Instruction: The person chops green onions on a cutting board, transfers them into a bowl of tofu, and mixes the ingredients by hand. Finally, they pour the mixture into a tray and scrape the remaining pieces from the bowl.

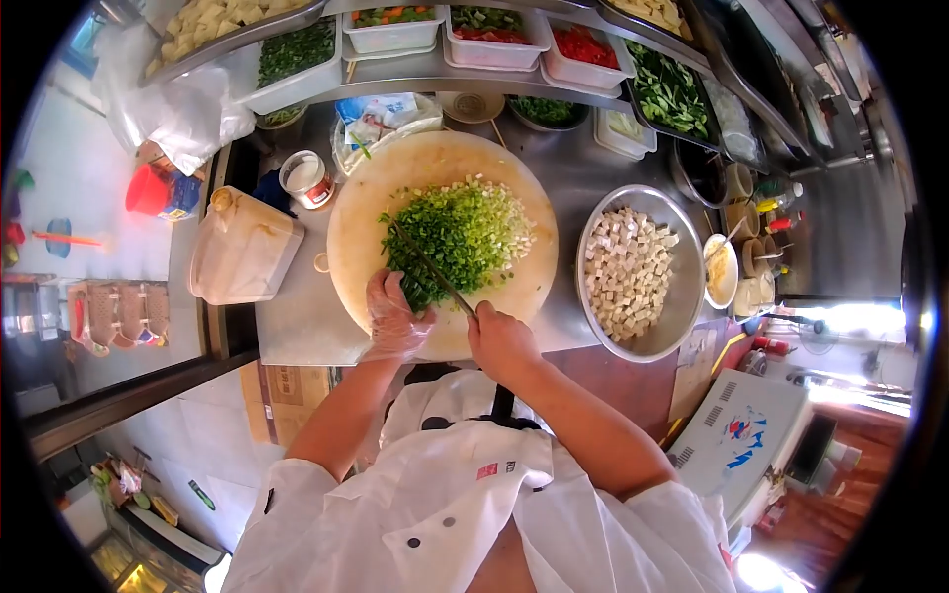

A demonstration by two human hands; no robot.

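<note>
A round cutting board [356,208] bears a heap of chopped scallions [450,232], dark green on the left and pale toward the right. My right hand [501,343] is closed round the handle of a kitchen knife [435,265]. Its blade slants away to the upper left across the heap, seen nearly edge-on. At the near left side of the heap, my left hand [397,318], in a clear plastic glove, presses its curled fingers on uncut scallion greens [420,290]. The fingertips are partly hidden by the greens.
Right of the board stands a steel bowl [589,287] of white cubes, with a small white bowl [728,272] beyond it. A plastic container [242,252] and an open can [306,180] stand at the left. Tubs of cut vegetables [497,54] line the shelf behind.
</note>
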